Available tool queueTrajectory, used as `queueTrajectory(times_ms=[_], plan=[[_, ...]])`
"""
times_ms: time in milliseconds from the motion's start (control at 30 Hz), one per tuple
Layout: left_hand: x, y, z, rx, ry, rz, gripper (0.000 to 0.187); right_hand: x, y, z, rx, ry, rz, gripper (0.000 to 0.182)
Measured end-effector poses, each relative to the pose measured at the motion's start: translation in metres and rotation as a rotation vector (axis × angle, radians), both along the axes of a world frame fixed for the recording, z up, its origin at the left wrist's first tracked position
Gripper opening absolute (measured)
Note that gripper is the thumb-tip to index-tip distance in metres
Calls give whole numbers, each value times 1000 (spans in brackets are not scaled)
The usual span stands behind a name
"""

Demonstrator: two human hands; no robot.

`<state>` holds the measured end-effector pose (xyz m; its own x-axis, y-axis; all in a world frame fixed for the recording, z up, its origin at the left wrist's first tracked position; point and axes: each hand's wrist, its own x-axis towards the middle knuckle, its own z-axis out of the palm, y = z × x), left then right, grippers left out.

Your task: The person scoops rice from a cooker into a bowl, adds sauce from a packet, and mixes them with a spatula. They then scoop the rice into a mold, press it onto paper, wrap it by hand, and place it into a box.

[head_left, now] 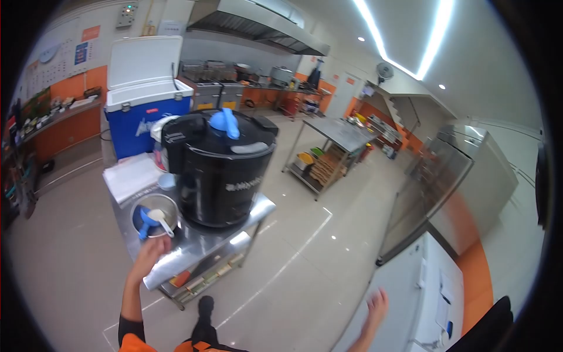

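Steel table [246,232] on pale tiled floor [305,276]

one view only, from a camera worn on the person's head; it looks forward and down through a wide fisheye lens, dark at the round edges; the steel table [258,212] with the black cooker [220,173] sits near, left of centre, seen from above; the left hand [151,251] and right hand [376,305] enter from the bottom edge; beyond, the floor and the far kitchen wall curve away, tilted by the head's lean; there is no second view to share any part with.
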<state>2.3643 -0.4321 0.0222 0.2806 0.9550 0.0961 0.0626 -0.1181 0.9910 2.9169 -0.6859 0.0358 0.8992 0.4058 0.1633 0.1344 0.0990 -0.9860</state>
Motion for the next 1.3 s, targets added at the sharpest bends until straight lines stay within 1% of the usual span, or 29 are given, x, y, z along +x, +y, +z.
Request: queueTrajectory(times_ms=[33, 67, 100, 167, 200, 233, 267, 300, 333, 367, 400, 433, 500, 533, 567, 633, 667, 700, 733, 767, 833, 867, 900, 967, 1100, 1167, 1200, 1233, 1300], plan=[[-2, 34, 32, 134, -53, 210, 37, -55, 88, 44, 98, -111, 245, 30], [-3, 68, 76, 379, -25, 271, 37, -91, 163, 78, 66, -278, 509, 24], [0, 102, 113, 568, 32, 419, 37, -127, 231, 104, 120, -376, 662, 21], [-7, 198, 144, 717, 44, 476, 38, -190, 349, 152, 228, -554, 801, 22], [-9, 254, 145, 746, 135, 423, 38, -213, 403, 168, 261, -605, 885, 29], [-14, 296, 145, 773, 230, 365, 39, -241, 441, 189, 106, -710, 775, 44], [-14, 314, 152, 652, 251, 188, 41, -254, 487, 191, 32, -909, 638, 62], [-10, 328, 159, 526, 267, 11, 44, -263, 526, 192, -205, -997, 608, 72], [-10, 334, 158, 399, 177, -41, 45, -271, 544, 199, -479, -1030, 695, 69], [-12, 338, 154, 274, 86, -96, 47, -279, 559, 206, -755, -1051, 771, 66], [-20, 342, 152, 323, 160, -132, 51, -278, 571, 211, -847, -1103, 863, 53], [-22, 338, 153, 311, 152, -179, 52, -280, 579, 213, -842, -1106, 874, 53], [-20, 336, 151, 267, 134, -133, 46, -286, 588, 214, -527, -1052, 675, 41], [-21, 337, 158, 302, 144, -206, 44, -296, 598, 213, -226, -1016, 673, 36], [-20, 335, 159, 293, 141, -185, 44, -311, 602, 217, -225, -1022, 695, 36], [-19, 330, 157, 301, 114, -125, 50, -346, 608, 231, -136, -747, 1225, 38], [-17, 330, 147, 308, 135, 49, 53, -360, 609, 233, -192, -809, 1337, 40], [-14, 324, 135, 237, 153, 235, 50, -372, 611, 235, -248, -878, 1449, 42], [-16, 319, 114, 334, 35, 411, 49, -381, 612, 238, -310, -978, 1486, 54], [-23, 314, 93, 439, -83, 590, 48, -387, 618, 240, -293, -994, 1517, 54], [-41, 281, 58, 384, -306, 846, 48, -398, 632, 242, -484, -1192, 1662, 67], [-49, 258, 39, 359, -266, 969, 48, -402, 642, 231, -354, -1274, 1686, 75], [-55, 230, 22, 329, -228, 1090, 47, -407, 646, 235, -336, -1289, 1717, 75], [-58, 170, -3, 189, -311, 1277, 48, -416, 653, 246, -613, -1390, 1852, 73], [-42, 67, -45, 112, -345, 1660, 47, -408, 649, 257, -555, -1400, 1967, 68], [-32, 33, -65, 99, -378, 1795, 48, -392, 631, 296, -552, -1365, 1986, 59], [-29, 22, -77, 107, -383, 1804, 48, -383, 643, 306, -473, -1335, 1936, 57], [-26, 11, -89, 89, -375, 1882, 48, -363, 632, 344, -478, -1284, 1830, 55], [-15, 4, -100, 53, -374, 1961, 48, -313, 661, 392, -313, -1158, 1696, 56]])
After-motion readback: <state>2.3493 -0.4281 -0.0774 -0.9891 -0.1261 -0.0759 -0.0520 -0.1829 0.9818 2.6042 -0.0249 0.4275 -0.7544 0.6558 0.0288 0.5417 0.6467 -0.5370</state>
